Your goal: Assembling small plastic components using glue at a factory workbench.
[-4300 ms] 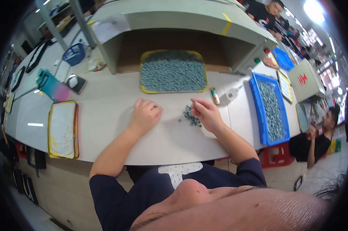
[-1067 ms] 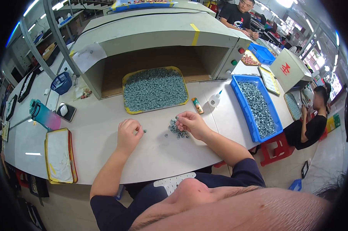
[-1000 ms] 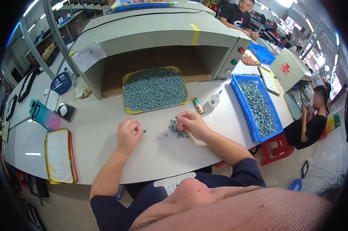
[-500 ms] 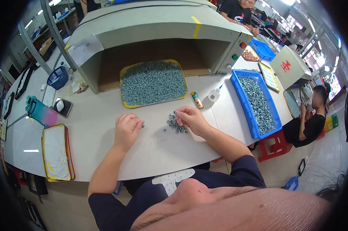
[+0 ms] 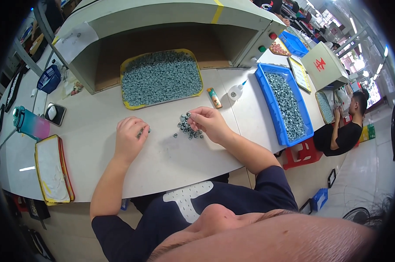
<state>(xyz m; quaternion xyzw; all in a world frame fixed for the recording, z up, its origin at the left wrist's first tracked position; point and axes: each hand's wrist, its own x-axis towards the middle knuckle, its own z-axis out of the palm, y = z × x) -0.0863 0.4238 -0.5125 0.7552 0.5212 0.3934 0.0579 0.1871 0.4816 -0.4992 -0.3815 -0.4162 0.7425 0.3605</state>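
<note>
Over the white table, my left hand (image 5: 130, 136) is curled, its fingers closed around small grey-green bead-like pieces that peek out by the thumb. My right hand (image 5: 209, 124) pinches one small dark green piece (image 5: 188, 114) between thumb and fingertips. Just beneath those fingertips lies a loose pile of the same pieces (image 5: 191, 132). Beyond both hands, a yellow-rimmed tray (image 5: 128, 105) is filled with many such pieces and reaches partly into a box-like housing. To the right stands a blue plastic crate (image 5: 270, 111), also holding many of them.
An orange-and-green lighter (image 5: 214, 98) and a white squeeze bottle (image 5: 235, 92) stand between tray and crate. Left are a teal-pink bottle (image 5: 31, 123), a phone (image 5: 55, 114) with a white object on it, and stacked yellow-edged trays (image 5: 53, 170). A co-worker (image 5: 344, 124) sits at right.
The whole view has shifted, so the table and its things sit further left and higher in the picture. Both hands keep nearly the same places and grips over the table.
</note>
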